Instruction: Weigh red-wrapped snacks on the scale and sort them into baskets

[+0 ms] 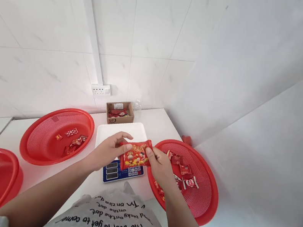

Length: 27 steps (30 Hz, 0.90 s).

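Thumb and fingers of my right hand (161, 165) pinch the right end of a red packet (136, 158); my left hand (106, 150) lays its thumb on the left end, index raised, its hold behind hidden. The packet's long axis runs sideways between both hands, over the scale (136, 128).

You stood in what looked like a small packing room rather than a home. A digital scale (112, 173) sat between the near and far edges of the white table (164, 125); a carton (121, 119) of red packets (118, 113) stood by the far edge. Mesh baskets (47, 146) flanked it, one at the right edge, before a plain tiled wall (116, 26).
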Each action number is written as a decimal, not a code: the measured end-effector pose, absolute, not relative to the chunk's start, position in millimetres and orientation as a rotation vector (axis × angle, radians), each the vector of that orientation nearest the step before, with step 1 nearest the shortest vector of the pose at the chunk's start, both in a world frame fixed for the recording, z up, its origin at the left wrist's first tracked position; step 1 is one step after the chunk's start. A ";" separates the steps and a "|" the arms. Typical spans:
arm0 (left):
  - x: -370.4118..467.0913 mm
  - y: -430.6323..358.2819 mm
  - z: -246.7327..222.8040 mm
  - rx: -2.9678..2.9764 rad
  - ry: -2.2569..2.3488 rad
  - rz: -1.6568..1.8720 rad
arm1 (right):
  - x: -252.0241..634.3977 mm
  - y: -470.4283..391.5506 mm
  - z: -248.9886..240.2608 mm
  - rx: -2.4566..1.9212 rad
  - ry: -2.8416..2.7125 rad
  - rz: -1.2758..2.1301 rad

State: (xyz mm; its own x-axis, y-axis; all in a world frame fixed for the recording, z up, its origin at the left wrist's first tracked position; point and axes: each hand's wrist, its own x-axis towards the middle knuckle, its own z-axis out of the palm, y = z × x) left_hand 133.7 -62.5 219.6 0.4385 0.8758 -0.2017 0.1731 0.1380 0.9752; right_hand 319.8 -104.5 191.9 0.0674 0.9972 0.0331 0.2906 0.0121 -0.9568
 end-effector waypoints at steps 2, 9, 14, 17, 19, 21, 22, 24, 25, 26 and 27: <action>134.5 -56.3 218.2 1.292 0.977 0.647 | 318.5 -99.9 194.8 -1.446 -1.276 0.923; 137.7 -57.9 221.2 1.267 0.920 0.827 | 320.5 -104.5 212.4 -1.364 -1.153 0.998; 134.2 -65.6 238.6 1.287 0.860 0.907 | 322.2 -112.4 226.2 -1.252 -1.158 1.021; 134.6 -70.3 252.3 1.218 0.801 0.909 | 324.2 -114.4 228.9 -1.170 -1.150 1.086; 136.2 -73.1 260.2 1.180 0.782 0.898 | 325.7 -116.0 229.3 -1.145 -1.142 1.104; 138.2 -74.8 266.1 1.157 0.777 0.898 | 327.0 -118.0 230.2 -1.136 -1.138 1.101; 139.0 -74.9 268.0 1.153 0.772 0.903 | 327.6 -118.7 231.2 -1.135 -1.139 1.100; 139.8 -73.7 269.9 1.161 0.755 0.915 | 328.8 -119.2 233.9 -1.136 -1.141 1.096; 139.8 -72.3 269.8 1.173 0.744 0.922 | 329.4 -118.8 235.4 -1.138 -1.141 1.094; 139.4 -70.5 269.2 1.191 0.733 0.931 | 330.2 -117.7 236.8 -1.141 -1.142 1.094; 138.7 -68.5 268.1 1.215 0.728 0.942 | 331.0 -116.3 238.1 -1.143 -1.144 1.095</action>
